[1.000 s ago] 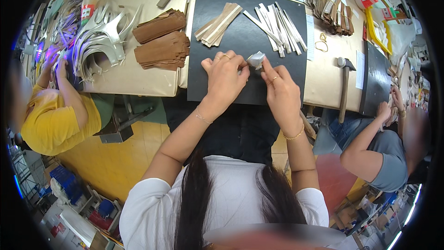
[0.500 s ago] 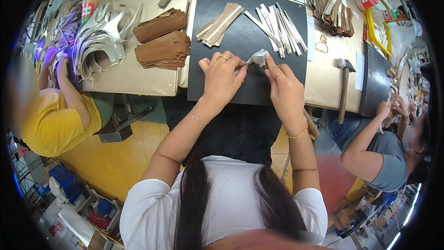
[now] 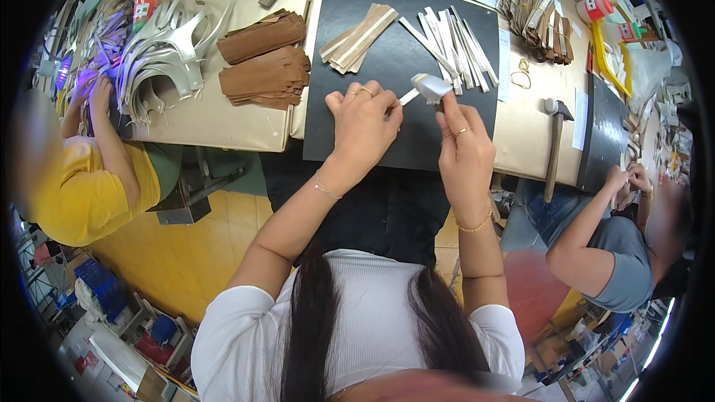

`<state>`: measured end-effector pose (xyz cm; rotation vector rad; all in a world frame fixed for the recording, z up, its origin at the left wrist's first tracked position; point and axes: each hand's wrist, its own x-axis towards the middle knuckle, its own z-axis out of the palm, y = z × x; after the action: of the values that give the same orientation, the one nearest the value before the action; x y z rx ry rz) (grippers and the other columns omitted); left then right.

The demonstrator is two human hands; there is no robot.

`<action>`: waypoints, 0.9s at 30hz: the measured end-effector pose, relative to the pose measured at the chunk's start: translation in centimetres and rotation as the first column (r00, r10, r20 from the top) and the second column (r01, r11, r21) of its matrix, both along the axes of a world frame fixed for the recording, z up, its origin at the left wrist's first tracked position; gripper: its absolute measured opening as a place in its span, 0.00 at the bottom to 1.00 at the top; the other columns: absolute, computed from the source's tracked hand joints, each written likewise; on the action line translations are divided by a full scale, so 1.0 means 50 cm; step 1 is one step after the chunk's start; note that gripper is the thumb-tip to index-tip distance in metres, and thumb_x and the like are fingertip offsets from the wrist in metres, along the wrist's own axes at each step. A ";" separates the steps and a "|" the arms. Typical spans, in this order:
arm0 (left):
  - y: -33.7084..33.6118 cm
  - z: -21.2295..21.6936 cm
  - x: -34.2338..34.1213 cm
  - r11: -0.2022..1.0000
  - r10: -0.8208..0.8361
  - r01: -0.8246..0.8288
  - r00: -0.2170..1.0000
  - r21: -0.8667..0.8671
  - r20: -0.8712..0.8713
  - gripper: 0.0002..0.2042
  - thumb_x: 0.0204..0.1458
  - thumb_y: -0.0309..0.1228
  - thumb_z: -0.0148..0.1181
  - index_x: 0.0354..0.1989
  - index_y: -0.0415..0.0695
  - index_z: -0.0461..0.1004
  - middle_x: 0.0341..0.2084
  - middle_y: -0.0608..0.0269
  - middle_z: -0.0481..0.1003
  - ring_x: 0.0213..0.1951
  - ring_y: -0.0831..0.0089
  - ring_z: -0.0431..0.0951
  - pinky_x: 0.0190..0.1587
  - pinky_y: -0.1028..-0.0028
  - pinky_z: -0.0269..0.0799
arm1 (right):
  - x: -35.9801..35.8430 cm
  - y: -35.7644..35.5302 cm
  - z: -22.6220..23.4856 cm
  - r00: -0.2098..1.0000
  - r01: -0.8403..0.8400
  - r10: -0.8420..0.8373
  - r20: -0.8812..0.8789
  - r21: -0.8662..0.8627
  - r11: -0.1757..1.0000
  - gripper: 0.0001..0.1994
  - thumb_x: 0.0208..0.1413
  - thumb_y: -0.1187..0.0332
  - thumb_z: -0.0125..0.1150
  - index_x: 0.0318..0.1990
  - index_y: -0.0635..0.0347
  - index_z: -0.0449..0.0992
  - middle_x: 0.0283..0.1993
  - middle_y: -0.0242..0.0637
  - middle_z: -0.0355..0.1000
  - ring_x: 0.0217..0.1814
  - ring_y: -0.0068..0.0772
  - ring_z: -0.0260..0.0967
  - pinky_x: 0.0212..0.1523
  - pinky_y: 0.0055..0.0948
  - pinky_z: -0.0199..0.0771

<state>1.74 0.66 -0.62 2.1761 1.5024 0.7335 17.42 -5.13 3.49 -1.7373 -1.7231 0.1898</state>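
My left hand point(image 3: 365, 115) is closed over the black work mat point(image 3: 339, 141), its thumb and fingers pinching a narrow white strip point(image 3: 409, 97). The strip's end sticks out to the right of the fingertips. My right hand point(image 3: 465, 145) is wrapped round a hammer point(image 3: 430, 88), whose silver-grey head hangs just above that end. Most of the hammer's handle is hidden by the hand. Beyond my hands on the mat lie a fanned stack of tan and white strips point(image 3: 361, 37) and a spread of loose white strips point(image 3: 454, 48).
To the left are two stacks of brown strips point(image 3: 264, 74) and a pile of silver curved pieces point(image 3: 160, 67). Another hammer point(image 3: 553, 141) overhangs the table edge at right, near bundled strips point(image 3: 547, 30). Co-workers sit on either side, one in a yellow shirt point(image 3: 89, 186).
My right hand has turned and lifted the hammer, so its head is off the strip and shows broadside. My left hand has shifted slightly right and keeps its pinch.
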 end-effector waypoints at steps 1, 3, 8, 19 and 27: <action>-0.001 -0.002 0.000 1.000 -0.003 0.003 1.000 0.022 0.001 0.03 0.48 0.32 0.70 0.29 0.49 0.83 0.28 0.71 0.76 0.38 0.69 0.73 0.46 0.63 0.53 | -0.003 -0.005 -0.003 0.999 -0.010 0.013 0.049 -0.061 0.998 0.21 0.61 0.68 0.63 0.62 0.47 0.76 0.37 0.34 0.76 0.28 0.41 0.76 0.30 0.37 0.76; -0.005 -0.003 -0.007 0.998 -0.018 0.017 1.000 0.066 0.015 0.03 0.48 0.32 0.70 0.29 0.49 0.83 0.28 0.71 0.75 0.38 0.69 0.73 0.46 0.63 0.53 | -0.007 -0.009 -0.009 0.995 -0.029 0.045 0.088 -0.178 0.984 0.20 0.62 0.68 0.63 0.62 0.47 0.77 0.36 0.35 0.76 0.29 0.42 0.76 0.30 0.37 0.76; -0.014 -0.002 -0.030 0.999 -0.042 0.040 0.997 0.033 0.068 0.03 0.49 0.32 0.70 0.29 0.49 0.83 0.28 0.71 0.75 0.38 0.69 0.72 0.47 0.63 0.53 | 0.013 -0.010 -0.004 0.994 0.015 0.002 0.109 -0.155 0.988 0.20 0.62 0.69 0.63 0.61 0.47 0.77 0.37 0.35 0.76 0.29 0.42 0.76 0.30 0.38 0.76; -0.004 0.008 -0.016 0.999 -0.020 0.020 1.000 -0.037 -0.007 0.02 0.49 0.31 0.68 0.28 0.48 0.81 0.28 0.70 0.75 0.38 0.67 0.73 0.46 0.63 0.53 | -0.007 0.001 0.012 0.986 -0.045 0.080 0.145 -0.231 0.972 0.24 0.60 0.73 0.64 0.64 0.48 0.75 0.38 0.36 0.77 0.31 0.42 0.77 0.30 0.38 0.76; -0.019 0.007 -0.027 1.000 -0.005 0.005 1.000 0.014 0.011 0.03 0.50 0.31 0.68 0.27 0.48 0.82 0.28 0.70 0.76 0.38 0.67 0.73 0.46 0.62 0.52 | -0.026 -0.012 -0.007 0.988 -0.049 0.070 0.139 -0.151 0.987 0.22 0.60 0.70 0.63 0.63 0.48 0.76 0.33 0.33 0.75 0.27 0.38 0.76 0.29 0.36 0.76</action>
<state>0.40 -0.30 -0.27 2.1816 1.4899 0.7555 16.11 -5.73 3.14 -1.8457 -1.9096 0.2279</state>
